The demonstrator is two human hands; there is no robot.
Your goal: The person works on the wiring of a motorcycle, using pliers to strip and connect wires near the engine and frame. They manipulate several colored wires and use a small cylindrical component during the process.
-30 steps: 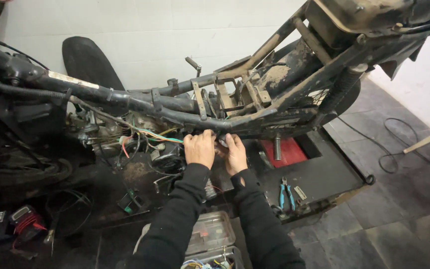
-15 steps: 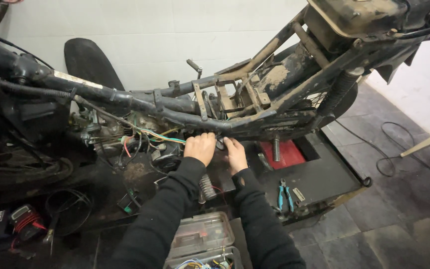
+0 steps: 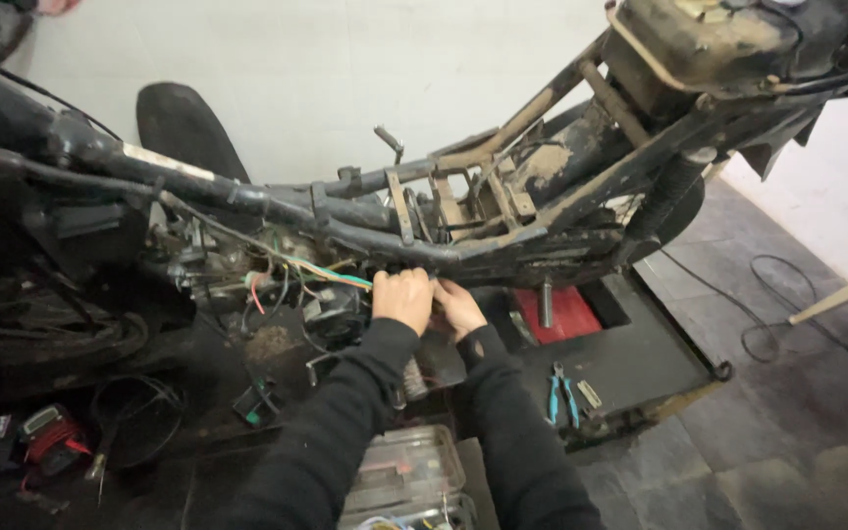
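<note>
Your left hand (image 3: 403,299) is curled into a loose fist just under the frame tube (image 3: 424,250). The green and orange wires (image 3: 331,276) run into it from your left, so this grip looks closed on the wire end, though the fingers hide what is pinched. Your right hand (image 3: 458,307) sits touching the left, fingers bent toward the same spot. Whether that grip holds anything I cannot tell; the contact point is hidden behind both hands.

State of work, judged from this view: the frame is stripped bare, with no seat or side panels on it. The wiring near the engine (image 3: 218,270), left of your grip, hangs loose and unbundled. The wires are at your hands but not seen joined or tucked. Read this as mid-job: teardown done, wire handling in progress, tidying and refit still open.

Around your grip:
- Red block (image 3: 566,312) just right, on the black platform (image 3: 640,358).
- Blue pliers (image 3: 561,395) lower right, on the same platform, well apart from your hands.
- Clear parts box (image 3: 409,476) below, between your sleeves.
- Red meter (image 3: 46,432) far lower left, on the floor.
- Rear shock (image 3: 664,196) up and right, still mounted.
</note>
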